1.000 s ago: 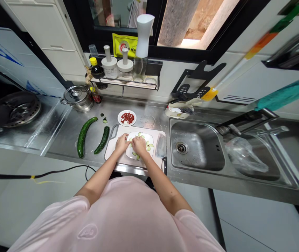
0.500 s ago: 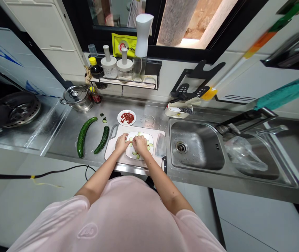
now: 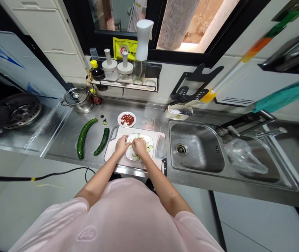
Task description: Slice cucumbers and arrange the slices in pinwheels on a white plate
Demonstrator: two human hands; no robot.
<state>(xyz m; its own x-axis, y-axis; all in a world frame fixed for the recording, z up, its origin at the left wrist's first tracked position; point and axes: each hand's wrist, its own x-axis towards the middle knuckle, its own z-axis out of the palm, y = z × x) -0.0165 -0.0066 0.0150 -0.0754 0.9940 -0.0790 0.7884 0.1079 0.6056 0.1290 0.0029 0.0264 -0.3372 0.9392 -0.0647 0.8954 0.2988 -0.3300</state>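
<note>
Cucumber slices (image 3: 147,149): thin pale-green rounds lay in a loose ring on a white square plate (image 3: 152,143), which sat on a pale cutting board (image 3: 120,131) on the steel counter (image 3: 62,147).

Handling: the slices looked light, limp and probably wet, so they were likely to slip on the glazed plate and tear if squeezed.

Where to take hold: your best grip would have been a light one at the rim of a slice, using your fingertips, or you could have nudged it flat from above.

Left hand: your left hand (image 3: 121,145) was curled, palm down, with its fingers angled in toward the plate's middle.

Right hand: your right hand (image 3: 139,147) was curled the same way, almost touching the left. The hands hid whatever lay beneath them, so you could not tell whether either was pinching a slice.

Arms: your bare forearms (image 3: 99,176) angled inward from your pink sleeves (image 3: 82,206) and converged over the plate.

Nearby: two dark-green whole cucumbers (image 3: 102,141) lay left of the board, and a cleaver (image 3: 160,147) lay along its right edge.
</note>
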